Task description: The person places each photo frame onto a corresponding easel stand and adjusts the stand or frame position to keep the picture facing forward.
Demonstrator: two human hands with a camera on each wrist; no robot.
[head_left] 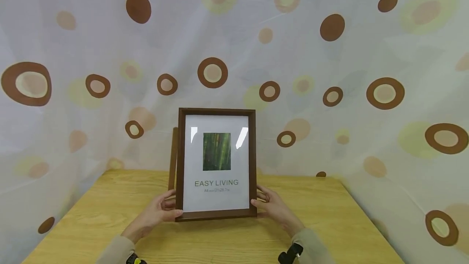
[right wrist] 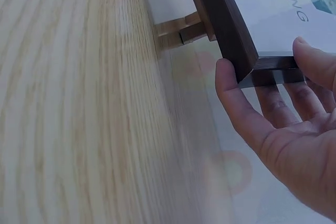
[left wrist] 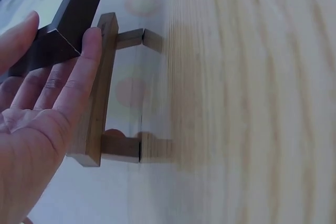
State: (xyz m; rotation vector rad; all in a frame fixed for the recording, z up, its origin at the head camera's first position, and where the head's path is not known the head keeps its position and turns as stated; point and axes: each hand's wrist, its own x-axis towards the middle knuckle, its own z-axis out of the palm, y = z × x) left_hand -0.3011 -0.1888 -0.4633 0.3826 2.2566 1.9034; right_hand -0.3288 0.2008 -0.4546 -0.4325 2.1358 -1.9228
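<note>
A dark brown picture frame (head_left: 216,216) stands nearly upright, facing me, with a white insert that reads "EASY LIVING" under a small green bamboo picture. My left hand (head_left: 159,211) grips its lower left edge, thumb on the front and fingers behind. At the lower right edge my right hand (head_left: 275,207) holds it the same way. Behind the frame is a lighter wooden stand (head_left: 173,158), mostly hidden in the head view. Its upright slat and two feet (left wrist: 121,147) show in the left wrist view, and the picture frame's bottom corner is lifted clear of the table there.
A pale wooden table (head_left: 329,215) lies under the hands. Behind it and along both sides hangs a white curtain (head_left: 234,31) with brown and pastel circles. Dark straps with small devices (head_left: 291,253) are on the wrists.
</note>
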